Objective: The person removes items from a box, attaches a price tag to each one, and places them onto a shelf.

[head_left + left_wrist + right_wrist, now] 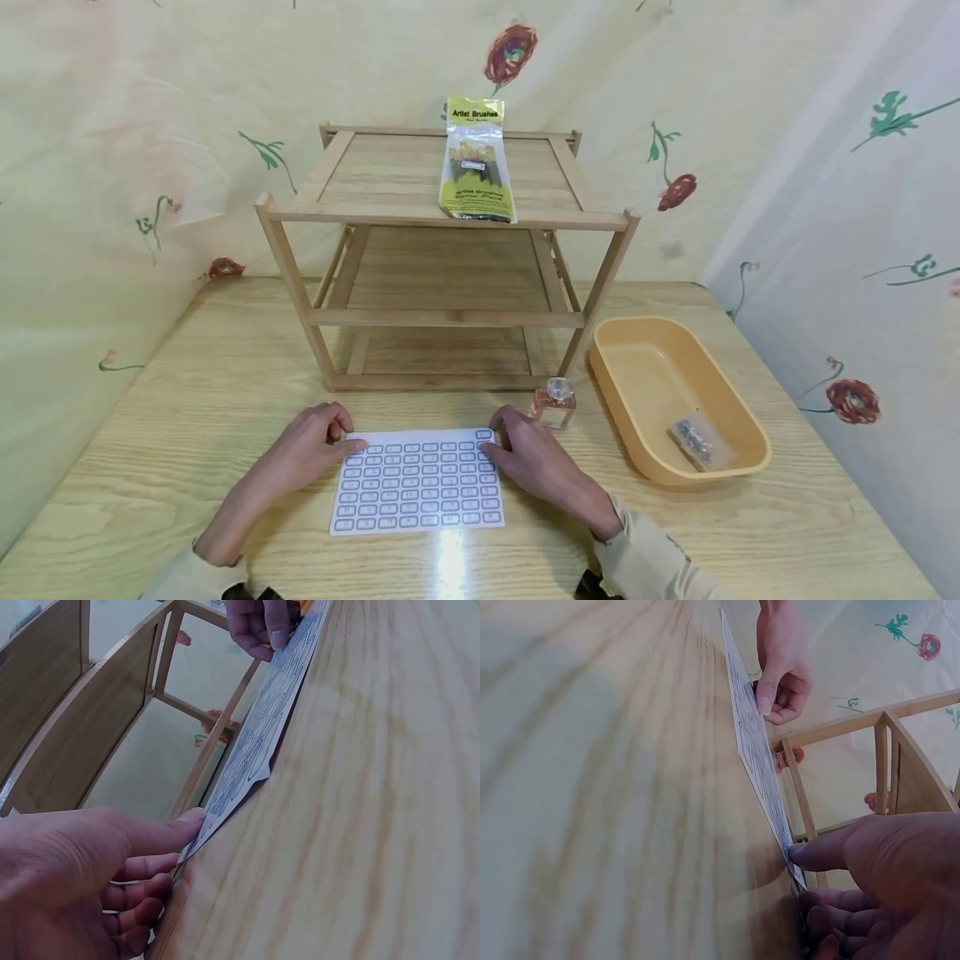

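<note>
A white sheet printed with rows of small outlined rounded boxes lies near the front of the wooden table. At its far left corner, my left hand pinches the edge, thumb on top and fingers curled beneath, as the left wrist view shows. My right hand grips the far right corner in the same way; in the right wrist view its thumb presses on the printed face. The sheet's near edge bends up slightly in the left wrist view. Just beyond my right hand stands a small pinkish glass bottle with a clear stopper.
Behind the sheet stands a three-tier wooden rack, with a packet of artist brushes on its top shelf. To the right, a yellow-orange plastic tub holds a small clear bag of little pieces. Flowered cloth hangs behind the table.
</note>
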Motion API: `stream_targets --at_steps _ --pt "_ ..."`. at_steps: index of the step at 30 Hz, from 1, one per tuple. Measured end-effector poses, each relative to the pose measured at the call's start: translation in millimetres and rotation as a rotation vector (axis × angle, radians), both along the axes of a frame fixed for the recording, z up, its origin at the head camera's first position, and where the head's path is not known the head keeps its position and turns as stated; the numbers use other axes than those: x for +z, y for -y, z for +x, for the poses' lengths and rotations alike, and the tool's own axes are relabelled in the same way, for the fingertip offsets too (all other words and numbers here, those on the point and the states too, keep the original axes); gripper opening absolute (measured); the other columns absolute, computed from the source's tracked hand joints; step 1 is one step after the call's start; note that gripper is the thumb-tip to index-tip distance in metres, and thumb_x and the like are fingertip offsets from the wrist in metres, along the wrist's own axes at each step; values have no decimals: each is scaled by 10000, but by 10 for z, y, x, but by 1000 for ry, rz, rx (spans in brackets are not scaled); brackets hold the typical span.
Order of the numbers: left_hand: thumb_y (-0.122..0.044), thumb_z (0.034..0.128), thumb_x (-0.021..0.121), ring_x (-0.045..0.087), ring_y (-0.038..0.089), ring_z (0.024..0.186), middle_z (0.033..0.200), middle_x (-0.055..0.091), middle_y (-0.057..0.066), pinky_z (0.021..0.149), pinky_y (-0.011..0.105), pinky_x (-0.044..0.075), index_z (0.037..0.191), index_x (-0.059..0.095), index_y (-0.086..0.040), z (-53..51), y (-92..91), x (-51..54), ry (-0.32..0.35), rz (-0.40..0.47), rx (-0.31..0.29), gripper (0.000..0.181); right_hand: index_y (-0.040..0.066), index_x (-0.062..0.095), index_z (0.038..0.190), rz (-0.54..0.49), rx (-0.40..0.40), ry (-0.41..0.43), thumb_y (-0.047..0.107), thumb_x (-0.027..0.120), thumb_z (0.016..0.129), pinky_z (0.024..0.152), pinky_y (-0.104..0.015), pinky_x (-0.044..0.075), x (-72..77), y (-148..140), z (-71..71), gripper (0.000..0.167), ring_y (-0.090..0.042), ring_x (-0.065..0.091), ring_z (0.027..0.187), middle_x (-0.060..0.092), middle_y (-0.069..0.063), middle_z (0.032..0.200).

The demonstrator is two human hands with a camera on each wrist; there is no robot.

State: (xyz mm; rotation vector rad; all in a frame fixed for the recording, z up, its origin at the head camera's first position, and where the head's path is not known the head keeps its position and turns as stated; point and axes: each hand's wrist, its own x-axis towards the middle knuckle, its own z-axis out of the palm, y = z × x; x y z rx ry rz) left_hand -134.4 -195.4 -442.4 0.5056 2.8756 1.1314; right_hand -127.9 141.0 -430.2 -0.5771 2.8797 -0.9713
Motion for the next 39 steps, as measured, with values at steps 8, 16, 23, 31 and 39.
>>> stream_targets --at_steps 8,16,23,31,39 --pt "-125 897 822 471 151 748 796 512 -6 648 275 413 913 605 -61 -9 -7 15 10 25 -11 227 54 595 1065 -5 -5 1 109 769 939 479 -238 362 -2 -6 -8 222 -75 449 562 502 40 699" --pt "-123 914 804 465 135 723 781 496 -17 619 265 407 886 546 -95 -17 -10 28 15 29 -31 261 76 551 1037 -47 -4 4 66 748 948 519 -231 379 -12 -6 -20 216 -69 463 599 513 48 729" --pt "-113 946 766 482 110 690 768 519 -27 595 246 408 915 564 -95 -18 -17 43 54 56 -32 206 69 572 984 -166 -30 29 5 707 962 572 -236 432 -17 -10 -22 152 -105 520 680 560 33 790" --pt "-112 974 733 500 113 689 778 540 -23 581 237 420 934 573 -88 1 -18 43 85 80 -41 167 49 569 971 -306 3 80 -54 684 948 628 -236 468 -9 -17 -3 156 -139 544 744 568 -3 840" --pt "-152 1015 682 526 145 753 831 579 -34 643 261 447 1009 620 -86 -38 -74 85 93 56 -67 91 24 578 974 -407 47 83 -64 683 947 644 -237 482 5 -39 21 140 -162 552 766 574 -30 857"
